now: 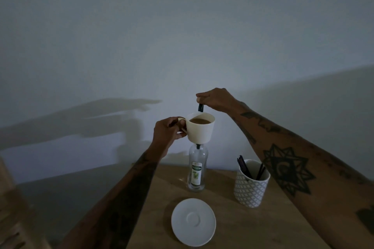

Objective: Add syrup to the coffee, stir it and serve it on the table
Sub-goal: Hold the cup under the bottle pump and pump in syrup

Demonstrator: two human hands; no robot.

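A: Why is the cup (200, 127) lifted off the worktop (226, 218)?
B: The left hand (169, 130) grips its handle, steadying the coffee; the right hand (214, 100) pinches a dark stirrer (200, 107) above, likely for stirring

One view only, worn on the person's head, wide-angle, looking forward and slightly down. It sits close behind both forearms, which reach in from the bottom corners. The tabletop (226, 226) fills the lower frame, near the lens; a bare wall (182, 36) takes the upper half.
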